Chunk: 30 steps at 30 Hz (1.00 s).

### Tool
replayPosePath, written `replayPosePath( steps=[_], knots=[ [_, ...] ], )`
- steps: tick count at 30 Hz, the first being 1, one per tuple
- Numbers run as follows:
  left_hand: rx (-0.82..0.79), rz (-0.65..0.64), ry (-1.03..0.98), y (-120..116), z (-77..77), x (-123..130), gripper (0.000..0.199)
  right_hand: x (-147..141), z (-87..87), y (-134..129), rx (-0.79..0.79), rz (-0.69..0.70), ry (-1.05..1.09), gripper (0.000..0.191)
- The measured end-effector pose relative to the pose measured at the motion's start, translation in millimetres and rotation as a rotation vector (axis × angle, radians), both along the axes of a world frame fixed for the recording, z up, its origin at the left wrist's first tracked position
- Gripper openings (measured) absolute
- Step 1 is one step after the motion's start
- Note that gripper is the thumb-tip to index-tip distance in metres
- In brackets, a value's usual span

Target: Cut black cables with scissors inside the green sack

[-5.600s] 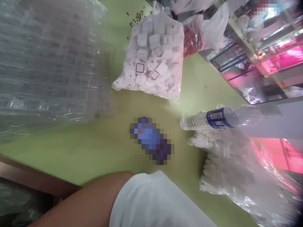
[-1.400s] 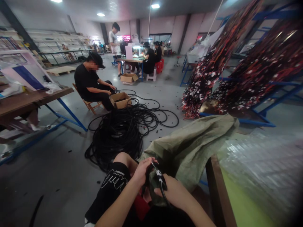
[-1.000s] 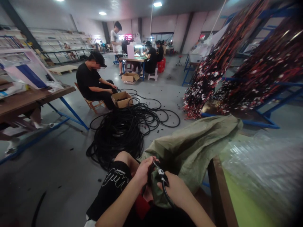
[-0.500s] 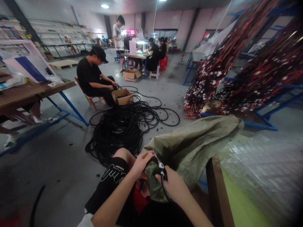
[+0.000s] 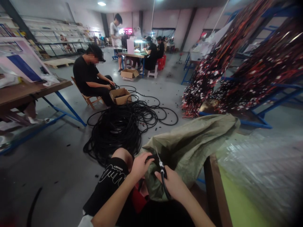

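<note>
My left hand (image 5: 141,164) pinches a short stretch of black tube (image 5: 152,156) above my lap. Closed around the dark handles of a pair of scissors (image 5: 161,165), my right hand (image 5: 174,183) is just to the right. The thin metal blades point up and lie beside the tube's right end. Beneath and behind both hands spreads an open grey-green sack (image 5: 189,145). A big pile of black tubing (image 5: 115,129) lies on the floor beyond my knee.
A seated person in black (image 5: 86,72) bends over a cardboard box (image 5: 120,95) ahead. Bundles of wires (image 5: 213,75) hang at right, above a blue frame. Clear plastic wrap (image 5: 260,167) covers the near right surface. A table (image 5: 35,91) stands left.
The black tube now shows more plainly between my left fingers and the blades. The scissor blades look more upright. The whole view has shifted slightly.
</note>
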<state>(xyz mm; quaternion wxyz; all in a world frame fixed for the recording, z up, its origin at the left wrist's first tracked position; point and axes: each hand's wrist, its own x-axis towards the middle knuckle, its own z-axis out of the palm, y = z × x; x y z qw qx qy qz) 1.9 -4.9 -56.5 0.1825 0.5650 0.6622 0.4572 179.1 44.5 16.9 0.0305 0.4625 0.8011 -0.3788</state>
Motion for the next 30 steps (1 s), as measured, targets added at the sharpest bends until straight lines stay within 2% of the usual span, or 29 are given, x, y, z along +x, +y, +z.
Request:
replayPosePath(
  steps=[4,11,18,21,26,30],
  knots=[
    [-0.003,-0.008,0.092,-0.3,0.1,-0.6,0.018,-0.8,-2.4,0.1,-0.017,-0.006,0.013,0.021],
    [-0.095,-0.079,0.126,-0.2,13.6,-5.0,0.02,0.8,-5.5,-0.1,-0.006,-0.004,0.102,0.02],
    [-0.152,-0.161,0.125,-0.7,12.4,-12.0,0.024,0.7,-2.7,-0.1,-0.061,-0.011,0.102,0.023],
    [-0.197,-0.167,0.143,-2.1,15.1,-11.8,0.029,0.3,-0.8,0.1,-0.037,-0.036,0.152,0.023],
    [-0.146,-0.137,-0.035,-4.1,23.3,-10.8,0.029,0.1,5.7,-0.3,-0.05,-0.035,0.222,0.022],
    [-0.082,-0.069,-0.135,-3.1,21.8,-13.0,0.023,-0.8,5.7,-1.0,-0.086,-0.054,0.22,0.025]
  ],
)
